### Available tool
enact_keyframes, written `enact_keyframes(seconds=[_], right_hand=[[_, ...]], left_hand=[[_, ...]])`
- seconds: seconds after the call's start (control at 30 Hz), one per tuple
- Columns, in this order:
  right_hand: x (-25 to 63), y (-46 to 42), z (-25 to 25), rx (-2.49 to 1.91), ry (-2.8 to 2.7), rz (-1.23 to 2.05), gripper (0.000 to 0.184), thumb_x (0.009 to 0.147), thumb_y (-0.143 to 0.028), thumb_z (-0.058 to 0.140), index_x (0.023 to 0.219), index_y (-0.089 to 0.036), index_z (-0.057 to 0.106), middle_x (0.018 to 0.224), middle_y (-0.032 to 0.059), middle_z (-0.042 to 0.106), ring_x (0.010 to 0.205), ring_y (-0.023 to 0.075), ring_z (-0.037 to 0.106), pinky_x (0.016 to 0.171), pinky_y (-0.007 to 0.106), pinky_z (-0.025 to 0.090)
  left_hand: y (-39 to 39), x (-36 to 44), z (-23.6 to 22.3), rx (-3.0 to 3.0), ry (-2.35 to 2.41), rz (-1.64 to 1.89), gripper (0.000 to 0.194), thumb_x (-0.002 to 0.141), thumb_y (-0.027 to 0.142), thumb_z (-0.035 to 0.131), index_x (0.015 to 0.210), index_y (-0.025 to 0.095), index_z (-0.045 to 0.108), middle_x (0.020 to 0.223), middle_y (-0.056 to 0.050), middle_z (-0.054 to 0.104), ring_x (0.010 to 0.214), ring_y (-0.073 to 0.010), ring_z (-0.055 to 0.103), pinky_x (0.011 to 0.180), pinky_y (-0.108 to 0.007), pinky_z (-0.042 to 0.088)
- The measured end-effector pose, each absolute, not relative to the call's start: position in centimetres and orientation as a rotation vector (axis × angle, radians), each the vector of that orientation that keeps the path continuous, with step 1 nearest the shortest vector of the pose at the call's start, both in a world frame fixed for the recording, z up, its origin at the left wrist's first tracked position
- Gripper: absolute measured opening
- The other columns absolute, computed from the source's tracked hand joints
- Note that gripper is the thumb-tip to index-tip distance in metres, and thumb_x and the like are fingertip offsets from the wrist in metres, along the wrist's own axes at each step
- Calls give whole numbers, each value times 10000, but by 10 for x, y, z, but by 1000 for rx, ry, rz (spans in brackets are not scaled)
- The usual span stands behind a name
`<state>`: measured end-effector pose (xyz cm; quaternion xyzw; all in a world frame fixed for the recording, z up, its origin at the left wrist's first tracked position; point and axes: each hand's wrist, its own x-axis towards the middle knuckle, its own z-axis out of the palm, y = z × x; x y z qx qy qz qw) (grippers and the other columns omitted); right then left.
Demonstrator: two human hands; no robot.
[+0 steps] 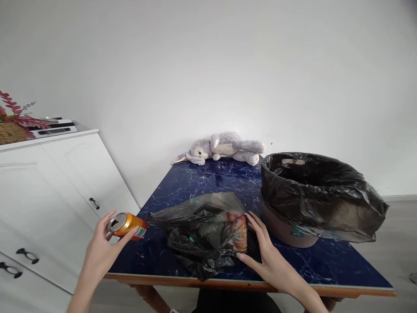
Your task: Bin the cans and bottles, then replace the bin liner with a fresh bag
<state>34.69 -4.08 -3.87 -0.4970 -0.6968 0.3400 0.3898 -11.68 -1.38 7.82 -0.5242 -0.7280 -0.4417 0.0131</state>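
My left hand [104, 245] is closed around an orange drink can [130, 224], tilted at the left edge of the table, its opened top facing me. A black plastic bag [202, 234] lies crumpled in the middle of the table. Through its thin film shows an orange-red patterned item [239, 232] at the right end; its kind cannot be made out. My right hand [265, 252] grips that end of the bag, thumb at the near side and fingers at the far side.
To the right stands a trash bin [286, 230] lined with a black bag [329, 204]. A grey plush rabbit [228, 145] lies at the far end of the blue marbled table [163, 182]. A white cabinet [65, 182] is at left, bearing a woven basket [13, 132].
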Motion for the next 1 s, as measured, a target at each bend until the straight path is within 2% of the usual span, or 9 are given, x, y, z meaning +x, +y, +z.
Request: enact_keyframes(seconds=[0.13, 0.33, 0.4, 0.5, 0.57, 0.63, 0.7, 0.9, 1.0], right_hand=[[347, -40, -41, -1243, -1787, 827, 892, 1031, -630, 553, 1690, -494, -32, 1807, 38, -50, 1613, 371, 291, 1240, 570, 411], [346, -40, -42, -1234, -1794, 796, 888, 1039, -611, 550, 1686, -495, -46, 1805, 50, -35, 1612, 364, 296, 1245, 560, 403], [346, -40, -42, -1242, -1792, 809, 890, 1040, -614, 549, 1683, -501, -57, 1805, 45, -45, 1613, 363, 291, 1238, 564, 413], [346, -40, -42, -1256, -1790, 821, 911, 1034, -620, 556, 1683, -494, -70, 1805, 36, -65, 1629, 368, 243, 1225, 570, 431], [346, -40, -42, -1266, -1783, 831, 910, 1036, -625, 548, 1679, -500, -85, 1805, 20, -78, 1636, 360, 221, 1227, 567, 431], [346, -40, -42, -1276, -1778, 840, 906, 1036, -635, 542, 1678, -508, -85, 1807, 11, -75, 1635, 359, 227, 1232, 564, 427], [346, -40, -42, -1283, -1778, 843, 911, 1030, -645, 548, 1681, -509, -75, 1809, 14, -64, 1626, 366, 252, 1235, 563, 424], [347, -40, -41, -1258, -1784, 803, 899, 1038, -631, 545, 1696, -469, -45, 1809, 45, -12, 1617, 362, 281, 1236, 566, 422], [347, -39, -42, -1248, -1790, 786, 893, 1041, -617, 548, 1698, -460, -34, 1808, 53, 7, 1621, 364, 270, 1244, 575, 410]], left_hand=[[11, -130, 68, -1632, -2406, -1250, 970, 642, 649, 793, 1466, 236, 491, 1357, -161, 693, 1152, -394, 718, 1030, -559, 571], [42, -135, 55, -1747, -2357, -1163, 953, 665, 659, 750, 1430, 162, 476, 1258, -215, 702, 1045, -413, 733, 919, -575, 593], [41, -128, 55, -1752, -2286, -1162, 931, 682, 648, 737, 1414, 141, 465, 1265, -232, 683, 1119, -447, 704, 954, -607, 576], [23, -106, 54, -1603, -2016, -1195, 818, 781, 624, 697, 1400, 145, 457, 1384, -232, 595, 1386, -487, 523, 1130, -653, 455], [4, -87, 49, -1480, -1833, -1261, 632, 881, 581, 662, 1331, 165, 511, 1351, -196, 595, 1396, -446, 513, 1166, -606, 434], [-16, -71, 43, -1625, -1770, -1295, 394, 954, 514, 627, 1194, 205, 582, 1134, -115, 675, 1146, -342, 673, 1076, -502, 520], [-30, -59, 37, -1973, -1763, -1222, 251, 1002, 459, 591, 1112, 239, 640, 1019, -69, 714, 981, -271, 716, 993, -418, 560], [-41, -31, 31, -2646, -1756, -988, 366, 1042, 402, 497, 1305, 262, 711, 1300, -117, 745, 1251, -306, 683, 1073, -396, 556], [-41, -12, 34, -2827, -1828, -1044, 395, 1043, 434, 453, 1257, 257, 733, 1225, -127, 766, 1164, -314, 704, 1015, -401, 572]])
